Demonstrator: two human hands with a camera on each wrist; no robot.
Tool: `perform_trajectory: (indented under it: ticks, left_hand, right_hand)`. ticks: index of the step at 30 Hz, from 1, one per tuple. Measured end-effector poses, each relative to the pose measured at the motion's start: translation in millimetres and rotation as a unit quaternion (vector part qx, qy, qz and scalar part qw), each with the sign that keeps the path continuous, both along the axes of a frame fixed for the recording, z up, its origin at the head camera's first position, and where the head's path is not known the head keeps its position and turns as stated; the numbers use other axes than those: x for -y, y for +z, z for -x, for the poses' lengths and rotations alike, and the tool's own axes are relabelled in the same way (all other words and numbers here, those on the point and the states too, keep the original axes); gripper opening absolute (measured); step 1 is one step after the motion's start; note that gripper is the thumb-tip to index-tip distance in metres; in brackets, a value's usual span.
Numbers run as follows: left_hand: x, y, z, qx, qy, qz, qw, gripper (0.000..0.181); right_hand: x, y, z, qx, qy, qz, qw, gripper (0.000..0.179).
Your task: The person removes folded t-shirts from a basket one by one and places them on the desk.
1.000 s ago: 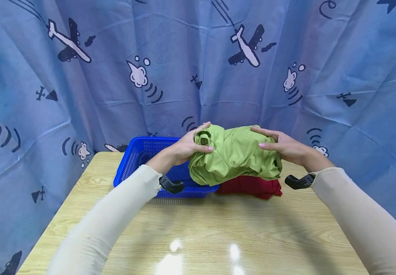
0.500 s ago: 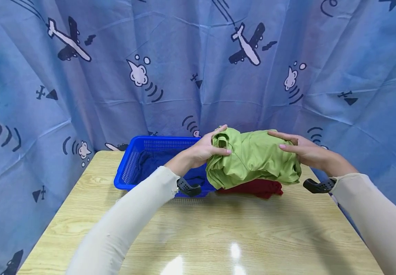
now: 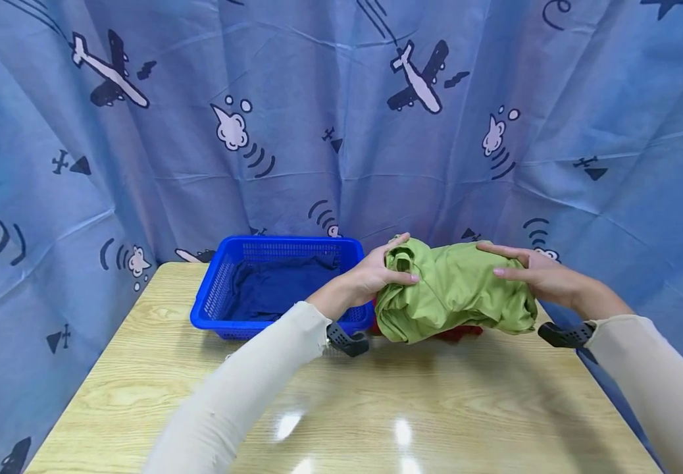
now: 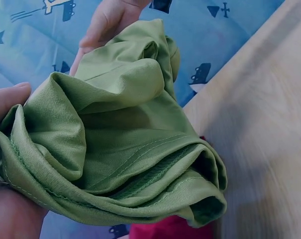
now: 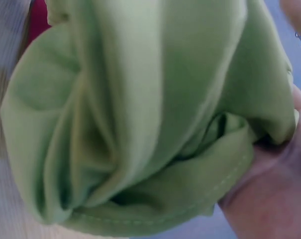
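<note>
A folded, bunched light-green garment (image 3: 460,286) is held up between both hands. My left hand (image 3: 379,271) grips its left end, thumb in front and a finger along the top. The right end is gripped the same way by my right hand (image 3: 545,280). Stitched hems and loose folds of the garment (image 4: 120,149) show in the left wrist view. Its exact kind cannot be told. Below and behind it, a red cloth (image 3: 462,334) lies on the table, mostly covered from the head view.
Left of the hands, a blue plastic basket (image 3: 208,289) stands on the wooden table (image 3: 152,375), with a dark blue cloth (image 3: 282,286) inside. A blue curtain (image 3: 318,131) printed with planes hangs behind the table's back edge.
Both hands have carried the green garment to the right and slightly down, from in front of the basket's right part to above the red cloth. More of the basket's inside now shows.
</note>
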State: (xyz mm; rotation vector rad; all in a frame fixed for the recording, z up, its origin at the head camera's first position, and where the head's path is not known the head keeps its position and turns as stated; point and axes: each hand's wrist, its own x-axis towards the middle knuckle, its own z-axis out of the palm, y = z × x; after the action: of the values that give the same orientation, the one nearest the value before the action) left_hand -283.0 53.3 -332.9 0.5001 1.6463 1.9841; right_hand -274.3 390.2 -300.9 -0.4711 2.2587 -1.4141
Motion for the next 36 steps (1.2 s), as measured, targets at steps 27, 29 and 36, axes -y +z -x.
perform_trajectory:
  ticks: [27, 29, 36]
  left_hand:
    - [-68.4, -38.7, -11.4, 0.057, 0.013, -0.035, 0.9977, 0.092]
    - [-76.3, -40.4, -13.4, 0.053, 0.013, -0.033, 0.9980, 0.092]
    - [-99.1, -55.7, -19.8, 0.049, 0.025, 0.003, 0.9985, 0.091]
  right_hand:
    - [-71.8, -26.3, -19.8, 0.022, 0.039, 0.028, 0.9986, 0.065]
    - [-80.6, -27.1, -22.3, 0.029, 0.038, 0.019, 0.9987, 0.064]
    - [-103.2, -37.7, -26.7, 0.074, 0.047, 0.017, 0.9960, 0.065]
